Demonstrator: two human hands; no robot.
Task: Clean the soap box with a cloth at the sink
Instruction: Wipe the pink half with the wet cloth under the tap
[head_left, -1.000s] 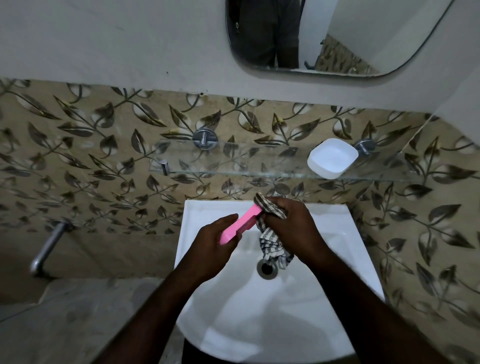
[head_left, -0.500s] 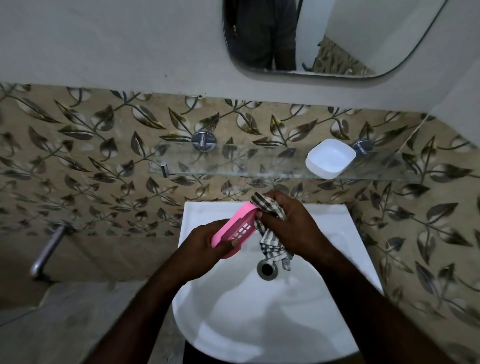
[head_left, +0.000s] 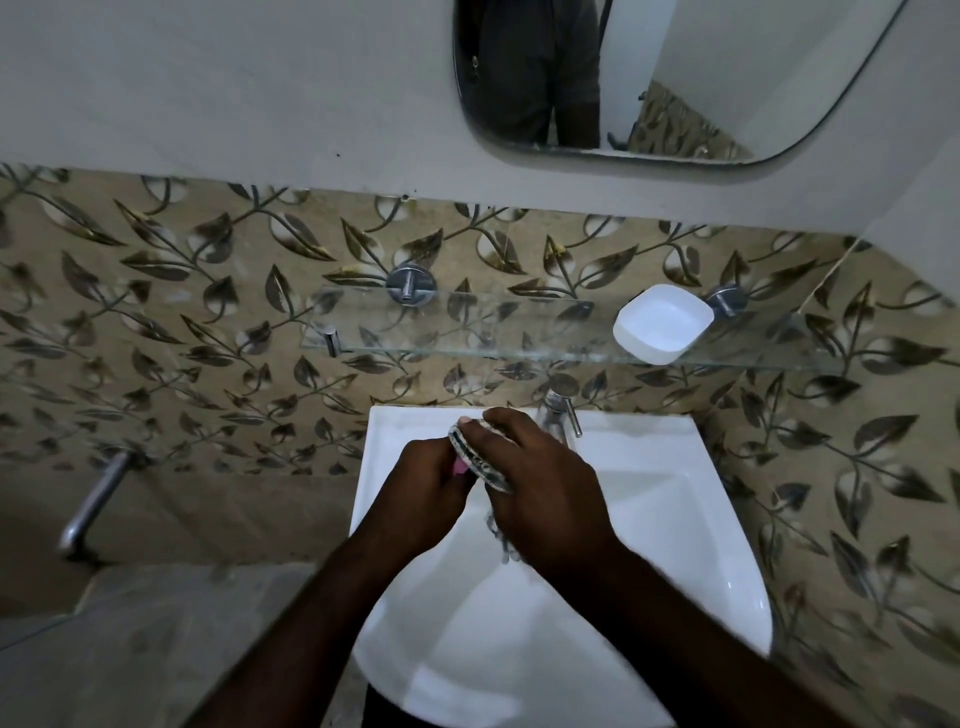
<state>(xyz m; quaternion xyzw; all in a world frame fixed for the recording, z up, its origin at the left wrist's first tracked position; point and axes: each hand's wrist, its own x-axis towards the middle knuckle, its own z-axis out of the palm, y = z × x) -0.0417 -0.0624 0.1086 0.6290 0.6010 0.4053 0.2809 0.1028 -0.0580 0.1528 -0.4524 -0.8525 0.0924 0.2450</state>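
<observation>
Over the white sink (head_left: 675, 519) my left hand (head_left: 426, 483) grips the pink soap box (head_left: 460, 469). Only a small pink sliver of it shows between my hands. My right hand (head_left: 540, 483) holds the striped cloth (head_left: 480, 465) pressed over the soap box, fingers curled round it. A tail of the cloth hangs down below my right wrist. The white soap box part (head_left: 662, 323) lies on the glass shelf, apart from my hands.
A glass shelf (head_left: 467, 332) runs along the leaf-patterned tile wall above the sink. The tap (head_left: 561, 410) stands at the sink's back edge, just beyond my right hand. A mirror (head_left: 675, 78) hangs above. A metal pipe (head_left: 93, 506) juts from the wall at left.
My right hand has slid the cloth left over the pink soap box, now almost covering it. My hands have closed together, and the tap has come into view.
</observation>
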